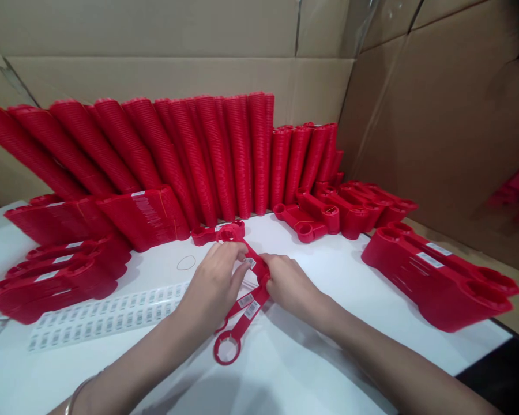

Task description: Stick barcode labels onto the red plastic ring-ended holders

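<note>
My right hand (288, 282) is closed around red plastic pieces, flat bars with a ring at each end that look like ring wrenches. The upper piece (256, 257) slants away from me and bears a white barcode label (251, 263). At its far end, my left hand (218, 276) has bent fingers against the bar, with the thumb beside the label. Below the hands, more ring wrenches (239, 331) fan out toward me, with barcode labels (251, 310) on their bars. My right fingers hide where the pieces meet.
Tall stacks of red wrenches (207, 155) line the back of the white table (303, 369). Labelled bundles stand left (142, 216) and right (432, 276). A barcode label sheet (108, 314) lies left of my hands, near a rubber band (185, 263). Cardboard walls (177, 34) enclose the back.
</note>
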### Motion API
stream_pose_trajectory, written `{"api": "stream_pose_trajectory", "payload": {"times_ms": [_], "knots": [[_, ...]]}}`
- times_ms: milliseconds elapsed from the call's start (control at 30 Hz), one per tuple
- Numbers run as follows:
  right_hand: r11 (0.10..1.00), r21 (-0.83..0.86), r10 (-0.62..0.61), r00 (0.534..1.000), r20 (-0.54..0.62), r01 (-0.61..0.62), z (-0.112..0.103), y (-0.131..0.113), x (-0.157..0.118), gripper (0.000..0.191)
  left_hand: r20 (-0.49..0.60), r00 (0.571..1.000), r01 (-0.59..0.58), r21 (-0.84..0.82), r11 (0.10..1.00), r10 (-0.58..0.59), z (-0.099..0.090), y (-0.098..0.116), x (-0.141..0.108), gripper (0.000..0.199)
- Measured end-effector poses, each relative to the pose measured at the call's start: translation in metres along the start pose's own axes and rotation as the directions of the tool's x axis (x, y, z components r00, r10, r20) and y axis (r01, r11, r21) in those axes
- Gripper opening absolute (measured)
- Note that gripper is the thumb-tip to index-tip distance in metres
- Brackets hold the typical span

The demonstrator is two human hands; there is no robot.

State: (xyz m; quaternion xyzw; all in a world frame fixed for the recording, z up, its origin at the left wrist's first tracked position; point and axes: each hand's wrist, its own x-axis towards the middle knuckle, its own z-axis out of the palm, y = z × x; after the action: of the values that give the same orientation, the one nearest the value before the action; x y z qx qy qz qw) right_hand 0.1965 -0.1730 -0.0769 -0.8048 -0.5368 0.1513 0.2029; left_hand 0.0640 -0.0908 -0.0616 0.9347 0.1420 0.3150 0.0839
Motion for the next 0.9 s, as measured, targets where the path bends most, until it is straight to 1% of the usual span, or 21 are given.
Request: {"api": "stream_pose_trajectory", "payload": {"times_ms": [133, 233, 367, 567, 700, 900], "knots": [[1.0, -0.01, -0.011, 1.0, 0.005, 0.011, 0.0026, -0.0013, -0.0023, 0.028, 0.055, 0.998, 0.031, 0.015, 0.999, -0.032, -0.007, -0.0034, 0.0052, 0.002], [0.999, -0.033, -0.03, 1.0, -0.006, 0.03, 0.004, -0.0008, -0.0026, 0.024, 0.1, 0.995, 0.024, 0.048, 0.999, -0.029, -0.0089, -0.0035, 0.0062, 0.003], [0.998, -0.045, -0.038, 0.999, -0.006, 0.037, 0.0041, -0.0015, -0.0029, 0.022, 0.129, 0.991, 0.014, 0.108, 0.994, -0.028, -0.008, -0.0026, 0.0057, 0.005], [0.997, -0.056, -0.06, 0.998, -0.009, 0.059, 0.0056, -0.0041, -0.0044, 0.025, 0.152, 0.987, 0.019, 0.174, 0.985, -0.046, -0.0067, -0.0018, 0.0041, 0.01], [0.997, -0.042, -0.059, 0.998, -0.01, 0.059, 0.0063, -0.0037, -0.0046, 0.028, 0.139, 0.99, -0.017, 0.188, 0.982, -0.009, -0.0054, -0.0004, 0.0043, 0.013], [0.996, -0.017, -0.092, 0.995, -0.026, 0.092, 0.0068, -0.0026, -0.0051, 0.033, 0.093, 0.99, -0.124, 0.232, 0.965, 0.104, -0.0032, -0.0007, 0.0038, 0.015]]}}
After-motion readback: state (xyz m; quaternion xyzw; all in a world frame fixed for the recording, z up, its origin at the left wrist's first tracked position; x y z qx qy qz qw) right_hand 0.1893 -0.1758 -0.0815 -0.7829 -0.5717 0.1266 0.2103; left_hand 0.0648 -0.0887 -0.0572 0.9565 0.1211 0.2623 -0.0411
